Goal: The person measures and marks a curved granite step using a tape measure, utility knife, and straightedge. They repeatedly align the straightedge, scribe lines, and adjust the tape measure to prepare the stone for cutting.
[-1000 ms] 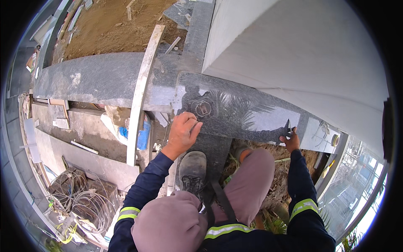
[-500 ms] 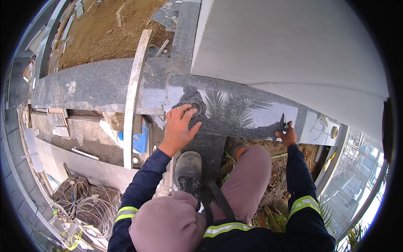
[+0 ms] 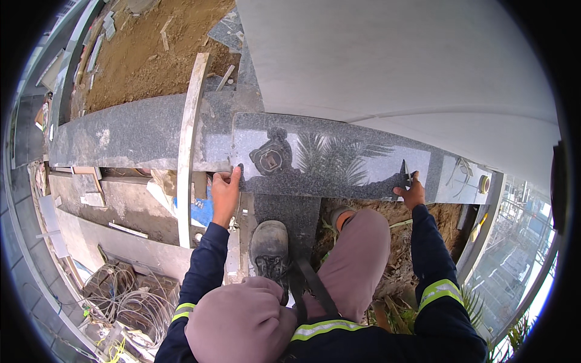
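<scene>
A speckled dark granite slab (image 3: 321, 181) with glossy reflections lies across the walkway below a pale overhanging surface. My left hand (image 3: 224, 196) has its fingers curled at the slab's left end, near the front corner, gripping that edge. Near the slab's right part, my right hand (image 3: 411, 192) is closed on a dark pointed object (image 3: 404, 170), too small to identify. My shoe (image 3: 270, 242) rests on a dark stone strip (image 3: 278, 209) below the slab, between my arms.
A white board (image 3: 191, 145) crosses the granite ledge (image 3: 115, 136) left of the slab. Beyond lies brown soil (image 3: 145, 66). Coiled wires (image 3: 139, 308) and debris lie lower left. A tape roll (image 3: 483, 184) sits at the right. A pale wall (image 3: 393, 60) fills the upper right, glass panels (image 3: 505, 242) below.
My left hand has moved from on top of the slab leftward to its left end. My right hand stays near the right part. The view has shifted slightly.
</scene>
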`<state>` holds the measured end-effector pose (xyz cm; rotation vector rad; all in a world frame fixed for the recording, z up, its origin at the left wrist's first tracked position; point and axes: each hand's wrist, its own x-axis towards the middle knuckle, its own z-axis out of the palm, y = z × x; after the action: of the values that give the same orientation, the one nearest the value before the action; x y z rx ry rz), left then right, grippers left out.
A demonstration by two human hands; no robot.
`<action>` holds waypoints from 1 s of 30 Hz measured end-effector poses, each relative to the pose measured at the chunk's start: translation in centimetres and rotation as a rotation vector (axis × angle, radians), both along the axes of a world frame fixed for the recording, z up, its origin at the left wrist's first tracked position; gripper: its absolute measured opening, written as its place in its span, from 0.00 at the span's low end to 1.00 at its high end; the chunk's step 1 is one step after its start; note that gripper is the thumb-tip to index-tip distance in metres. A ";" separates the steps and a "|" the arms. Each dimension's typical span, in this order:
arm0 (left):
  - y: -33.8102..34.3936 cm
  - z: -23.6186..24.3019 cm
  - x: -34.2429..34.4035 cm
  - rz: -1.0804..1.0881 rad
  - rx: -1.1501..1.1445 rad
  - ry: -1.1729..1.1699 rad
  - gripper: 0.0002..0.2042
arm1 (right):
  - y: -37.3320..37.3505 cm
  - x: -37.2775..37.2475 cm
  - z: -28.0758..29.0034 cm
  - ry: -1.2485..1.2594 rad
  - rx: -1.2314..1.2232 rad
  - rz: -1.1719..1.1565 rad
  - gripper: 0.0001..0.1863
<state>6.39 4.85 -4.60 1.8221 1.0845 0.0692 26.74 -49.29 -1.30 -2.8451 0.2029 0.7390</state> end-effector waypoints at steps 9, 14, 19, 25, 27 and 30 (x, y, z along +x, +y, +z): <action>-0.3 -1.0 1.1 0.070 -0.047 0.033 0.24 | -0.1 -0.2 0.1 0.015 -0.016 -0.023 0.64; 0.4 -1.1 -0.1 -0.084 0.093 -0.002 0.16 | 0.4 0.1 0.7 0.041 -0.012 -0.036 0.65; 2.9 -1.5 -1.9 -0.202 0.468 0.069 0.08 | -0.8 0.0 -0.5 0.007 0.015 0.001 0.65; -1.1 1.7 -0.8 -0.782 0.738 -0.184 0.26 | -1.6 0.0 -1.6 0.008 0.025 0.032 0.65; -2.3 1.0 -1.7 -0.870 0.676 -0.119 0.33 | -2.3 0.1 -2.0 -0.018 -0.004 0.055 0.65; -2.3 0.2 -3.4 -1.013 0.663 -0.062 0.42 | -3.0 -0.2 -2.6 -0.083 0.007 0.097 0.66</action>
<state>2.97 2.50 -4.37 2.7476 -0.0369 -0.1349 26.57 -52.27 -3.89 -2.8887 0.0502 0.6370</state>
